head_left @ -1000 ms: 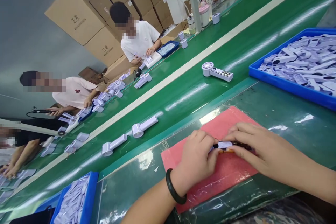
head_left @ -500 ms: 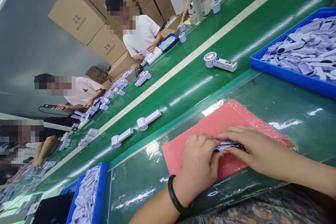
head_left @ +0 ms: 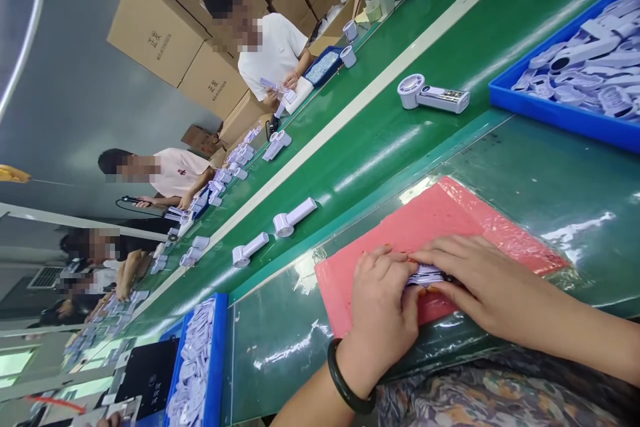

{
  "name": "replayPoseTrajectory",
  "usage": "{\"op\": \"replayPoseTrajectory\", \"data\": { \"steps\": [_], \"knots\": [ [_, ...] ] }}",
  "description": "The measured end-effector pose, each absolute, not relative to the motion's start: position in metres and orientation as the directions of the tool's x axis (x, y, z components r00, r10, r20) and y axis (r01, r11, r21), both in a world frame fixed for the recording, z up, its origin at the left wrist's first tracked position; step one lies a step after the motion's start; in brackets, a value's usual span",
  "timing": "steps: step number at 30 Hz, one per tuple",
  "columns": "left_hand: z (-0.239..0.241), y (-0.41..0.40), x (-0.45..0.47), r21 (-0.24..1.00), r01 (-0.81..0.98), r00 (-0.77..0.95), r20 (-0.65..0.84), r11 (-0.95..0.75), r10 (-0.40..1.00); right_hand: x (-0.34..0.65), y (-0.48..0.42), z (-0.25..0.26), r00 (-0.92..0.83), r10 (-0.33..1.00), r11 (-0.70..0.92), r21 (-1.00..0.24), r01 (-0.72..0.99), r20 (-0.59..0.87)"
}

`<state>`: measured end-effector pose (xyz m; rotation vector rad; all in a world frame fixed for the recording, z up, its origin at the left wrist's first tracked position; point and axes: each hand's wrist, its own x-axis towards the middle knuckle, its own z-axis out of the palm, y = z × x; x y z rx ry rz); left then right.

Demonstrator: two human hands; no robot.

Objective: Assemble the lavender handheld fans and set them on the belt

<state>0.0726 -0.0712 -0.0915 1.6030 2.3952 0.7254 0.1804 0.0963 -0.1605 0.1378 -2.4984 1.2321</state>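
Note:
Both hands grip a pale lilac handheld fan (head_left: 425,275), of which only a short stretch with dark edges shows between the fingers. My left hand (head_left: 383,297) wraps its left part, thumb below and fingers above. From the right, my right hand (head_left: 463,273) pinches it with the thumb underneath. The rest of the fan is hidden by my fingers. Beneath the hands lies a red mat (head_left: 360,270) on the green bench (head_left: 280,340).
Across the green belt (head_left: 360,173) lie a fan with exposed innards (head_left: 434,97) and two fans (head_left: 295,215) further left. Blue bins of lilac shells stand at right (head_left: 555,121) and left (head_left: 216,353). Co-workers (head_left: 275,53) sit along the far side.
The camera view has shifted a little. Both hands stay on the fan, and its visible stretch now looks shorter and slightly turned, with less of the dark side showing.

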Motion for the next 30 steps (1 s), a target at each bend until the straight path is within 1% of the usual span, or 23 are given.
{"op": "replayPoseTrajectory", "data": {
  "steps": [4,8,11,14,15,17,19,21,23,25,27,29,30],
  "knots": [
    [-0.089,-0.072,0.079,0.529,0.79,-0.43,0.119,0.31,0.895,0.183,0.099,-0.159,-0.928,0.078,0.574,-0.778,-0.257,0.364],
    [-0.091,-0.072,0.084,0.565,0.739,-0.508,0.111,0.366,0.854,0.185,0.099,-0.158,-0.93,0.062,0.579,-0.772,-0.261,0.362],
    [-0.093,-0.071,0.086,0.562,0.742,-0.519,0.135,0.366,0.844,0.182,0.098,-0.162,-0.927,0.062,0.585,-0.766,-0.266,0.369],
    [-0.093,-0.071,0.084,0.526,0.772,-0.476,0.107,0.356,0.873,0.181,0.095,-0.165,-0.926,0.087,0.577,-0.776,-0.255,0.368],
    [-0.092,-0.071,0.083,0.484,0.799,-0.451,0.092,0.356,0.887,0.181,0.095,-0.164,-0.922,0.098,0.577,-0.777,-0.254,0.375],
    [-0.09,-0.072,0.078,0.36,0.87,-0.388,0.078,0.337,0.918,0.186,0.099,-0.16,-0.914,0.12,0.587,-0.77,-0.249,0.387],
    [-0.087,-0.07,0.066,0.252,0.925,-0.314,0.084,0.285,0.946,0.193,0.111,-0.151,-0.905,0.15,0.618,-0.753,-0.228,0.397],
    [-0.083,-0.061,0.04,0.203,0.958,-0.22,0.08,0.2,0.972,0.203,0.136,-0.142,-0.88,0.212,0.686,-0.706,-0.177,0.426],
    [-0.078,-0.04,0.0,0.112,0.988,-0.119,0.103,0.107,0.988,0.216,0.172,-0.134,-0.824,0.291,0.796,-0.601,-0.074,0.487],
    [-0.073,-0.01,-0.048,-0.043,0.998,-0.04,0.143,0.047,0.989,0.232,0.214,-0.128,-0.767,0.349,0.889,-0.45,0.088,0.539],
    [-0.069,0.024,-0.094,-0.209,0.974,-0.056,0.162,0.09,0.985,0.247,0.254,-0.124,-0.744,0.387,0.918,-0.304,0.255,0.544],
    [-0.07,0.053,-0.133,-0.354,0.912,-0.149,0.185,0.207,0.971,0.255,0.287,-0.123,-0.739,0.427,0.903,-0.197,0.383,0.521],
    [-0.072,0.065,-0.149,-0.401,0.877,-0.206,0.186,0.266,0.961,0.256,0.3,-0.123,-0.739,0.449,0.888,-0.16,0.431,0.503]
  ]
}}
